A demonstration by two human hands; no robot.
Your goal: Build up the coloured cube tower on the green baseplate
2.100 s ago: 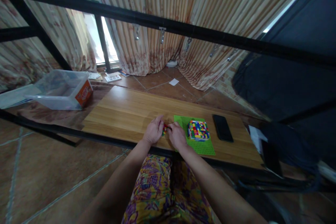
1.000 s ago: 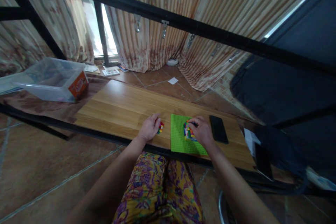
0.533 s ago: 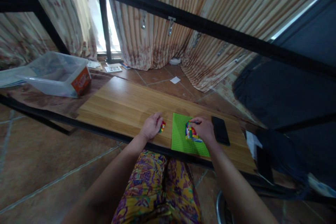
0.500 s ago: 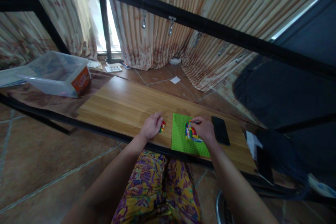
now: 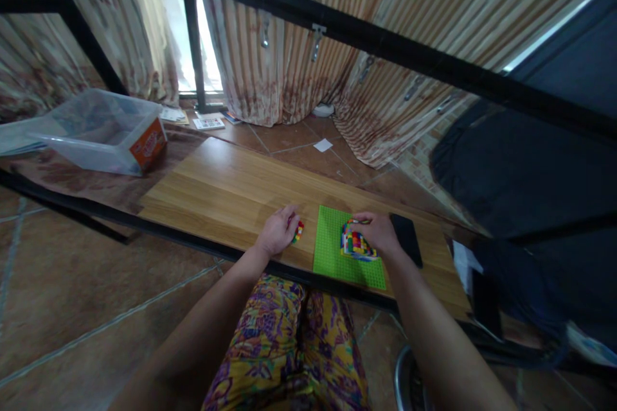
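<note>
— What is each hand on?

— The left hand (image 5: 276, 236) rests on the wooden board (image 5: 216, 196) with its fingers curled over a small cluster of coloured bricks (image 5: 299, 231); red, yellow and green show past the fingertips. Whether the fingers actually pinch the cluster, I cannot tell. The right hand (image 5: 380, 234) lies against the far right side of the multicoloured brick block (image 5: 353, 243), fingers bent around its top edge, touching it; a firm clamp cannot be made out.

— Where does that block stand?

— On the green baseplate (image 5: 332, 253), towards its right half. The baseplate lies flat at the near edge of the board, just right of the small cluster.

— Any containers?

— One clear plastic tub (image 5: 103, 131) with an orange label on its end, well apart at the far left, off the board. Its contents are too blurred to tell.

— Anything else nearby?

— A black phone (image 5: 407, 237) lies flat, just right of the baseplate, partly behind the right hand. Striped curtains (image 5: 299, 64) hang behind.
</note>
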